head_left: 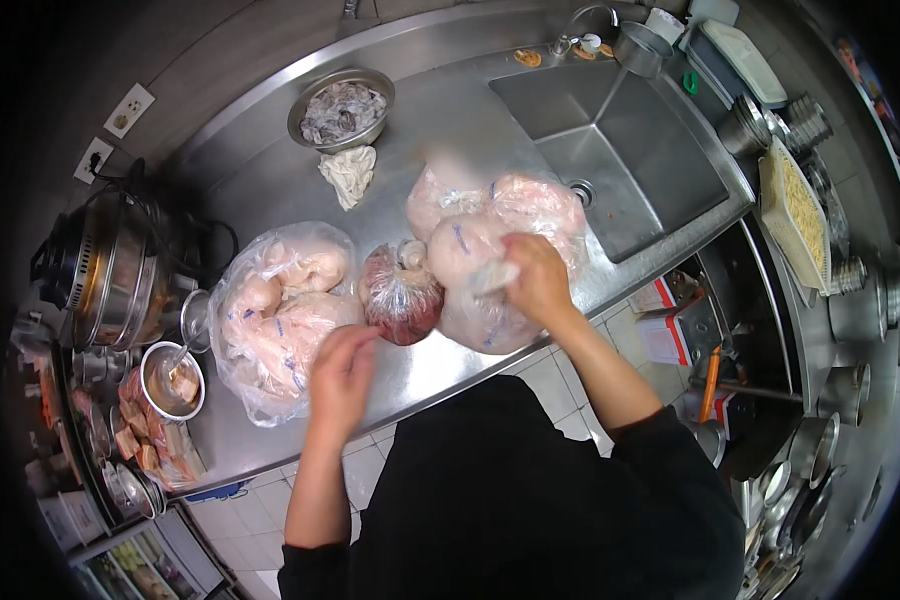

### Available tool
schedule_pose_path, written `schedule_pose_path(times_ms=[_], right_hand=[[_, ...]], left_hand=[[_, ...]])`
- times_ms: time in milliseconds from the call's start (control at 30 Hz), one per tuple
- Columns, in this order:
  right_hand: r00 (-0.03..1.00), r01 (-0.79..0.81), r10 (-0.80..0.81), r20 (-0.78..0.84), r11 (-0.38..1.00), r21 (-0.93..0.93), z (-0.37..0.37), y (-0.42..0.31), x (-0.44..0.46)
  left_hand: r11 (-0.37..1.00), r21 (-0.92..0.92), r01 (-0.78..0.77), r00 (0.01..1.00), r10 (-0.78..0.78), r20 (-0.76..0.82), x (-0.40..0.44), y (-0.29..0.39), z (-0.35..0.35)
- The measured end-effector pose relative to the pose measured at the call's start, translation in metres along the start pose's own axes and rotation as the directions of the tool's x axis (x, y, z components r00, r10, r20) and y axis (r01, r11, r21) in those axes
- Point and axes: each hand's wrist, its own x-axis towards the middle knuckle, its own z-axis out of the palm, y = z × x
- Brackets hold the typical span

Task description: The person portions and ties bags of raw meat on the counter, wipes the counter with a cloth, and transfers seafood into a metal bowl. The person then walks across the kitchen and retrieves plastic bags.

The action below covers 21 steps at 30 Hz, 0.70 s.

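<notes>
My right hand (540, 285) is closed on the whitish gathered top of a clear plastic bag of pale raw meat (465, 240); motion blurs the fingertips. Two more bags of pale meat, the rear one (440, 195) and the right one (540, 205), lie against it. My left hand (340, 378), slightly blurred, hovers with loosely bent fingers by the right edge of a large open plastic bag (270, 320) holding several pale meat packs. Nothing shows in its grasp. Between the hands sits a knotted bag of dark red meat (400, 295).
A metal bowl of greyish food (342, 112) and a crumpled cloth (348, 177) are at the back of the steel counter (390, 390). The sink (635, 150) is at right. A small bowl (172, 380), packaged meat blocks (160, 440) and a glass-bowled appliance (110, 270) stand at left.
</notes>
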Motion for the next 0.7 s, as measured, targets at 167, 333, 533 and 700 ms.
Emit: schedule_pose_path(times_ms=[167,333,533,700], right_hand=[[0.923,-0.137,0.319,-0.215,0.795,0.591,-0.05,0.005,0.025],[0.803,-0.17,0.449,-0.392,0.803,0.571,-0.148,0.018,0.005],[0.626,-0.178,0.552,-0.55,0.789,0.589,-0.184,0.053,-0.059],[0.606,-0.446,0.618,-0.501,0.785,0.43,-0.173,0.093,-0.12]], left_hand=[[0.954,-0.002,-0.301,0.892,0.282,0.352,0.017,0.019,0.079],[0.868,0.063,-0.492,0.814,0.434,0.386,0.026,0.028,0.126],[0.814,0.207,-0.542,0.825,0.468,0.317,0.048,0.038,0.144],[0.868,0.207,-0.451,0.767,0.259,0.587,0.057,0.032,0.142]])
